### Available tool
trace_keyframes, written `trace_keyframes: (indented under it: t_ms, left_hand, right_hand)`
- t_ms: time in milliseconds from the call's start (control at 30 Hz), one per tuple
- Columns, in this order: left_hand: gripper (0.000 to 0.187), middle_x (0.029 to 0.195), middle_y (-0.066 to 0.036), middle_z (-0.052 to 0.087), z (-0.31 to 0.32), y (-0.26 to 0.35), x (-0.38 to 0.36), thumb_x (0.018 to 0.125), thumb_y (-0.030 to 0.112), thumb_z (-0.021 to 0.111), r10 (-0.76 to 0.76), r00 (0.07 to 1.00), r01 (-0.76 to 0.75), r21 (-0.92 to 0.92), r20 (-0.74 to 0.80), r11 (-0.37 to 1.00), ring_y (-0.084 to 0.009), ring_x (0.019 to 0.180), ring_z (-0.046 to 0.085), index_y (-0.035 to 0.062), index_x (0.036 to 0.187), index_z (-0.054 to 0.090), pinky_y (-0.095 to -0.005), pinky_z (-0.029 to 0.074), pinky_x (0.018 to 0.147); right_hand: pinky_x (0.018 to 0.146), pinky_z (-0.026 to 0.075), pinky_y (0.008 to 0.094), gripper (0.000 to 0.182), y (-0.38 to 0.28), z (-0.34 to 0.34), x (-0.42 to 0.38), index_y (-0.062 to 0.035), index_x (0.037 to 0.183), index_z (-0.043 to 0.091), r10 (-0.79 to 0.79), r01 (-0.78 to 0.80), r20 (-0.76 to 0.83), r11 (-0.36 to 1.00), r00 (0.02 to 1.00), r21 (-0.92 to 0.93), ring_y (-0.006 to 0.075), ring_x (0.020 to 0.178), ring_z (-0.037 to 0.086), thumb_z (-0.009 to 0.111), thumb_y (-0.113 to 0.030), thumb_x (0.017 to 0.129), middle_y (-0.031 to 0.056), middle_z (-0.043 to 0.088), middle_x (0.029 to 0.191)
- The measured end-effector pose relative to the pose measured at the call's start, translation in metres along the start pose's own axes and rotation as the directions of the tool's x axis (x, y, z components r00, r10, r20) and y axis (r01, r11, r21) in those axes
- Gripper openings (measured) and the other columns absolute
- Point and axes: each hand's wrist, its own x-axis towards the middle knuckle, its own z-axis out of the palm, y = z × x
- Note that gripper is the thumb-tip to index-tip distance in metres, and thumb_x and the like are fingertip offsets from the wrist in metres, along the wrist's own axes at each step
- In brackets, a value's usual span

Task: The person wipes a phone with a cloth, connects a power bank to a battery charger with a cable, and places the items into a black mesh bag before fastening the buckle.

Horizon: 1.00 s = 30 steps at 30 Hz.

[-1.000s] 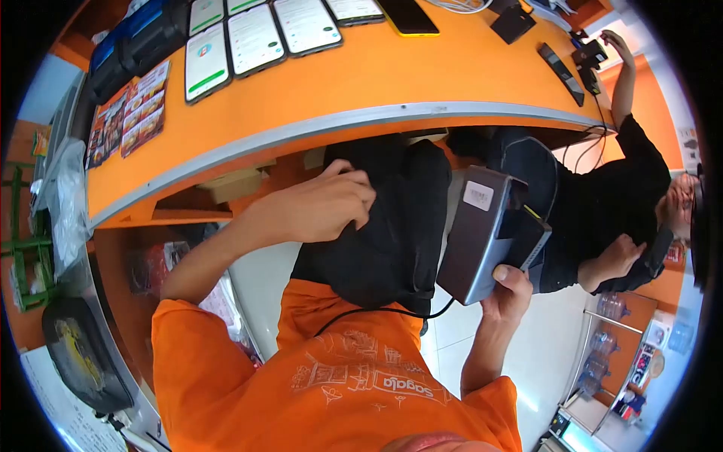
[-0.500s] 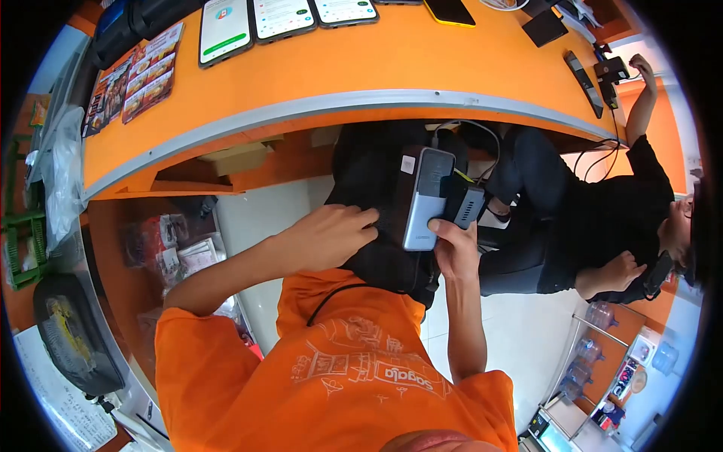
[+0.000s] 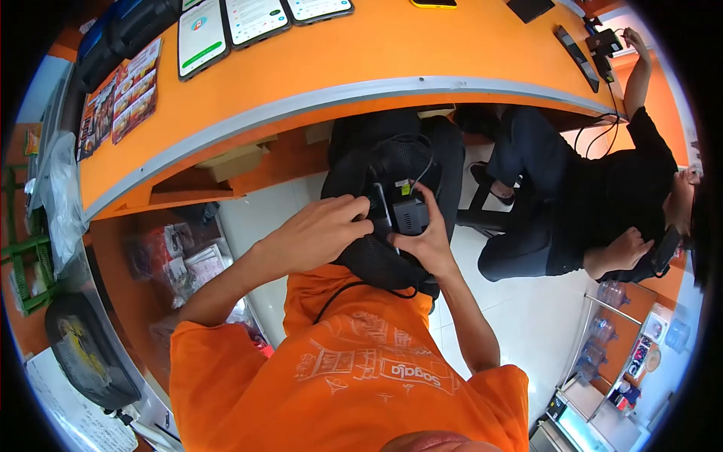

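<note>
Over my lap, my right hand [image 3: 429, 237] is closed on a slim grey power bank [image 3: 385, 211], now seen nearly edge-on, and on a small black box with vent slots [image 3: 409, 218] beside it. A yellow-green tag [image 3: 405, 187] shows at the box's far end. A dark cable [image 3: 431, 154] loops above them. My left hand [image 3: 327, 230] is at the power bank's left side, thumb and fingers pinched together. What lies between those fingertips is hidden.
Ahead is an orange desk [image 3: 316, 68] with a metal edge, bearing several phones [image 3: 203, 38] and leaflets [image 3: 135, 94]. A seated co-worker in black [image 3: 602, 203] is close on the right. Bagged packets [image 3: 188, 260] lie at lower left; water jugs [image 3: 602, 331] stand on a rack.
My right hand has drawn the power bank and box closer and left, turning the power bank from face-up to edge-on. My left hand has moved slightly left and pinched in beside it.
</note>
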Motion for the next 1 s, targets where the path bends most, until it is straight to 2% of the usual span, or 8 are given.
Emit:
trace_keyframes:
  t_ms: [100, 133, 267, 367, 467, 667, 767, 1000]
  left_hand:
    - [0.017, 0.102, -0.009, 0.055, -0.002, 0.002, 0.001, 0.083, 0.002, 0.069, 0.009, 1.000, -0.010, -0.038, -0.014, 0.999, -0.0277, 0.094, 0.061, 0.0028, 0.099, 0.069, -0.0406, 0.053, 0.079]
    - [0.017, 0.102, -0.009, 0.055, -0.003, 0.002, 0.000, 0.082, 0.002, 0.069, 0.015, 1.000, -0.016, -0.045, -0.018, 0.999, -0.0277, 0.094, 0.061, 0.0026, 0.099, 0.069, -0.0403, 0.054, 0.079]
    - [0.015, 0.102, -0.009, 0.056, -0.008, 0.003, -0.004, 0.083, 0.002, 0.070, 0.004, 0.999, -0.004, -0.007, 0.041, 1.000, -0.0281, 0.095, 0.062, 0.0022, 0.098, 0.070, -0.0397, 0.054, 0.078]
    - [0.012, 0.101, -0.010, 0.057, -0.014, 0.005, -0.007, 0.085, 0.004, 0.071, 0.004, 1.000, -0.004, -0.101, 0.003, 0.995, -0.0286, 0.094, 0.062, 0.0023, 0.097, 0.070, -0.0399, 0.053, 0.078]
    - [0.010, 0.099, -0.010, 0.057, -0.016, 0.006, -0.007, 0.087, 0.002, 0.067, 0.012, 1.000, -0.016, -0.135, -0.029, 0.991, -0.0285, 0.093, 0.062, 0.0018, 0.097, 0.068, -0.0403, 0.054, 0.078]
    - [0.008, 0.096, -0.010, 0.057, -0.016, 0.015, -0.004, 0.088, 0.006, 0.069, 0.022, 0.996, -0.036, -0.162, -0.085, 0.986, -0.0287, 0.089, 0.063, 0.0017, 0.094, 0.067, -0.0409, 0.054, 0.076]
    - [0.007, 0.096, -0.010, 0.058, -0.013, 0.018, -0.003, 0.088, 0.007, 0.069, 0.034, 0.992, -0.052, -0.145, -0.118, 0.988, -0.0284, 0.089, 0.063, 0.0009, 0.093, 0.067, -0.0407, 0.054, 0.076]
    - [0.012, 0.097, -0.009, 0.062, -0.013, 0.015, -0.007, 0.085, 0.004, 0.074, -0.040, 0.997, 0.030, -0.158, -0.065, 0.987, -0.0288, 0.089, 0.063, 0.0010, 0.096, 0.071, -0.0394, 0.053, 0.077]
  right_hand:
    - [0.108, 0.040, 0.0313, 0.094, -0.008, 0.000, -0.003, -0.0024, 0.149, 0.042, 0.109, -0.126, 0.157, 0.987, 0.982, 0.100, 0.0224, 0.120, 0.056, 0.082, -0.008, 0.063, 0.0121, 0.058, 0.128]
    - [0.109, 0.040, 0.0315, 0.093, -0.003, 0.001, -0.003, -0.0031, 0.149, 0.043, 0.042, -0.052, 0.198, 0.998, 0.979, 0.044, 0.0228, 0.122, 0.056, 0.081, -0.008, 0.065, 0.0128, 0.059, 0.129]
    - [0.109, 0.041, 0.0325, 0.091, -0.001, 0.018, -0.004, -0.0028, 0.150, 0.042, 0.078, -0.087, 0.296, 0.996, 0.952, 0.020, 0.0246, 0.125, 0.057, 0.080, -0.010, 0.068, 0.0152, 0.059, 0.132]
    - [0.110, 0.041, 0.0334, 0.091, 0.001, 0.023, -0.003, -0.0017, 0.150, 0.041, 0.047, -0.056, 0.289, 0.998, 0.956, 0.024, 0.0260, 0.127, 0.057, 0.080, -0.011, 0.069, 0.0178, 0.058, 0.134]
    - [0.110, 0.042, 0.0365, 0.094, 0.001, 0.022, 0.000, -0.0009, 0.152, 0.037, 0.038, -0.021, 0.255, 0.997, 0.966, -0.071, 0.0322, 0.129, 0.057, 0.083, -0.013, 0.071, 0.0227, 0.057, 0.135]
    - [0.106, 0.047, 0.0467, 0.099, 0.005, 0.034, -0.007, 0.0000, 0.154, 0.030, -0.229, 0.214, 0.011, 0.889, 0.973, -0.405, 0.0461, 0.128, 0.054, 0.089, -0.021, 0.077, 0.0285, 0.050, 0.135]
    - [0.102, 0.049, 0.0486, 0.098, -0.007, 0.035, -0.009, 0.0010, 0.154, 0.030, -0.157, 0.130, -0.021, 0.881, 0.987, -0.455, 0.0476, 0.121, 0.055, 0.088, -0.022, 0.079, 0.0267, 0.046, 0.129]
    - [0.100, 0.049, 0.0483, 0.098, 0.000, 0.037, -0.006, 0.0020, 0.153, 0.031, -0.236, 0.195, -0.045, 0.881, 0.971, -0.432, 0.0469, 0.118, 0.056, 0.088, -0.025, 0.078, 0.0252, 0.044, 0.126]
